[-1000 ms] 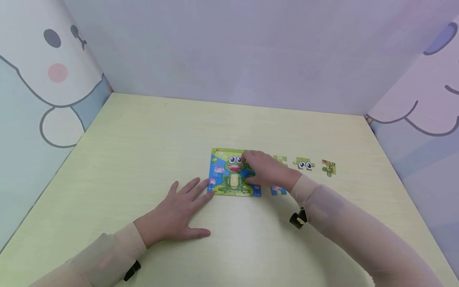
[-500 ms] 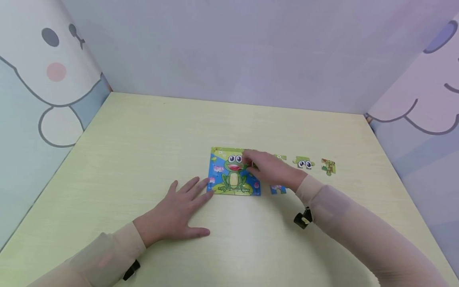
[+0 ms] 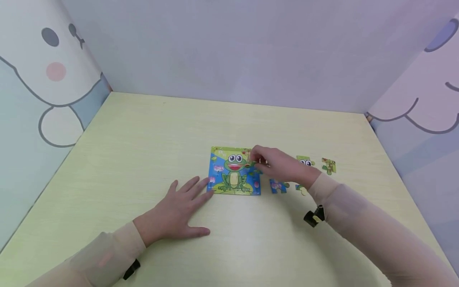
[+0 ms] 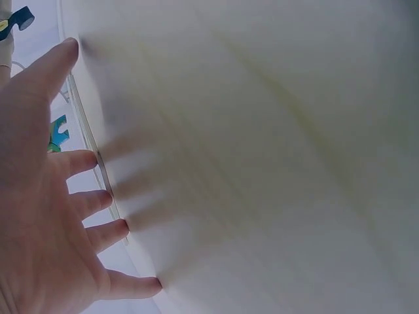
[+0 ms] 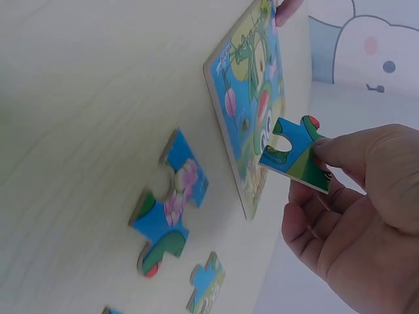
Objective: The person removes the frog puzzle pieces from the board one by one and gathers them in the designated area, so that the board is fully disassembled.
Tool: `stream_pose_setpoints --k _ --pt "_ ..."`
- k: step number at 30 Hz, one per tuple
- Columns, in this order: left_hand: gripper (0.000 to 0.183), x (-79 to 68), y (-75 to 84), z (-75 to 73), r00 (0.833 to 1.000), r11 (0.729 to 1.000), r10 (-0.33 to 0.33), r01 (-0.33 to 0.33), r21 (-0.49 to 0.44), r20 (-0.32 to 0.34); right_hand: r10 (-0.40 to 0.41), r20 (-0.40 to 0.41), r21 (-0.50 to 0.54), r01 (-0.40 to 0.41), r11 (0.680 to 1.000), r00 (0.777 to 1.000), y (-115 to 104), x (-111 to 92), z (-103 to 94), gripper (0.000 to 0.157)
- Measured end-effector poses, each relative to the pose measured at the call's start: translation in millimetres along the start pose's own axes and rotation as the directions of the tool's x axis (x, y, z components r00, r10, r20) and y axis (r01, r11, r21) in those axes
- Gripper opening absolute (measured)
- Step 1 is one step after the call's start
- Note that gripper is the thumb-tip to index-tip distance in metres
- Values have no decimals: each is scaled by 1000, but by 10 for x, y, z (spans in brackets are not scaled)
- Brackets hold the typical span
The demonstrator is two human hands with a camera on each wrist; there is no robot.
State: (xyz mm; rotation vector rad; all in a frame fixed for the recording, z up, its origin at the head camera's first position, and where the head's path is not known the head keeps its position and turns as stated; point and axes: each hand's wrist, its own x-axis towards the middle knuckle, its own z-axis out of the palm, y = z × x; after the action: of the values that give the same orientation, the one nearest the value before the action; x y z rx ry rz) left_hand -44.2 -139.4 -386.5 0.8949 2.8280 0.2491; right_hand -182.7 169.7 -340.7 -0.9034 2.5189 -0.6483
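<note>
A frog picture puzzle board (image 3: 234,191) lies flat on the table. My right hand (image 3: 276,161) is at the board's upper right edge and pinches a blue and green jigsaw piece (image 5: 294,154) between thumb and fingers. In the right wrist view that piece is tilted, overlapping the board's far part. My left hand (image 3: 173,215) rests on the table with fingers spread, its fingertips right at the board's left edge. The left wrist view shows this hand (image 4: 55,203) with fingertips against the tabletop.
Several loose jigsaw pieces lie right of the board: one with a pink flower (image 3: 277,185), one with frog eyes (image 3: 304,161), a green-brown one (image 3: 328,165) and a yellowish one (image 3: 301,189). My right forearm passes close beside them. Walls enclose the table's back and sides.
My right hand has moved from over the board's right part to its right edge, carrying the jigsaw piece. The board's upper right corner is now uncovered. My left hand stays put.
</note>
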Motion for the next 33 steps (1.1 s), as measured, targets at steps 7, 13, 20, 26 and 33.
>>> stream_pose_setpoints --k 7,13,20,26,33 --pt "95 6 -4 -1 1000 1000 -10 10 6 15 72 59 39 -75 996 996 213 -251 -234 5" --pt "94 -7 -18 6 1000 1000 -8 8 6 8 131 106 -5 -131 991 986 510 -513 -444 4" --pt "92 -28 -32 11 1000 1000 10 -10 10 -20 274 184 -111 -257 960 944 927 -826 -643 4" --pt "91 -36 -37 10 999 1000 14 -14 4 -31 335 217 -176 -301 937 917 1190 -1018 -666 4" --pt "92 -23 -39 18 999 1000 16 -16 6 -33 357 199 -192 -321 928 913 1293 -1090 -634 5"
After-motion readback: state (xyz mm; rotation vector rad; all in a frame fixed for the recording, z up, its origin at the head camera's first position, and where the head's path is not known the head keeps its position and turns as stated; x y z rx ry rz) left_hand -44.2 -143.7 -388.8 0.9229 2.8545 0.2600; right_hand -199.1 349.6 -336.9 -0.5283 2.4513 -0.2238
